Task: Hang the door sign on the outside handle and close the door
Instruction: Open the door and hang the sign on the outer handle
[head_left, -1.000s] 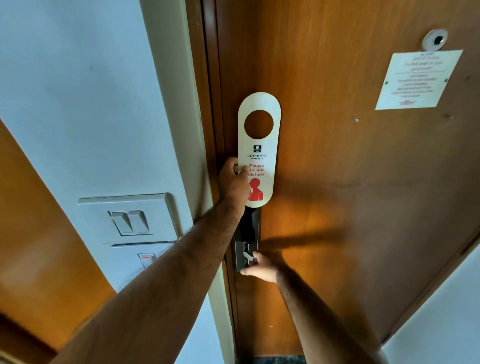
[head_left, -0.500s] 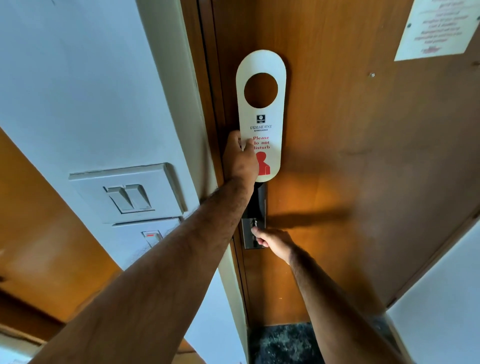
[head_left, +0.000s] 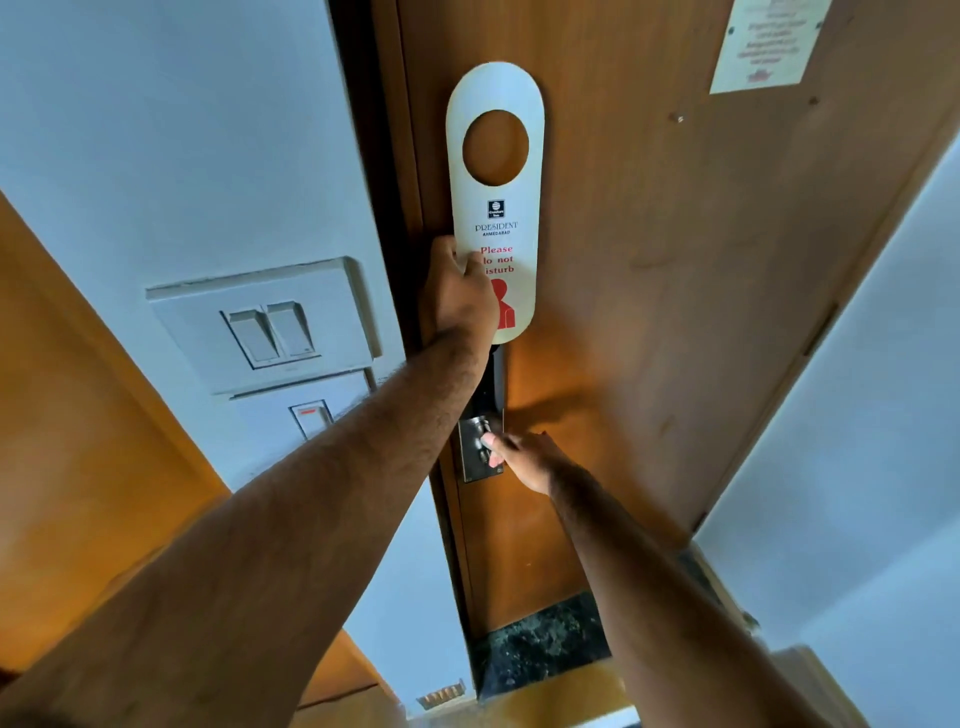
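A white "Please do not disturb" door sign (head_left: 496, 208) with a round hole near its top is held upright against the wooden door (head_left: 675, 312). My left hand (head_left: 457, 296) grips the sign's lower left edge and covers part of the red print. Below it, the dark lock plate (head_left: 480, 449) on the door's left edge carries a small metal latch knob. My right hand (head_left: 524, 460) has its fingertips on that knob. The door looks shut against its frame (head_left: 395, 156). The inside handle is hidden behind my hands.
A white switch panel (head_left: 270, 327) with two rockers sits on the wall left of the frame. A paper notice (head_left: 763, 41) is fixed to the door at upper right. Dark stone floor (head_left: 540, 644) shows at the door's foot. A white wall (head_left: 857, 415) stands to the right.
The view has tilted down, so the peephole has left the frame. My right hand has stayed at the latch, its fingers turning on the knob. My left hand keeps hold of the sign.
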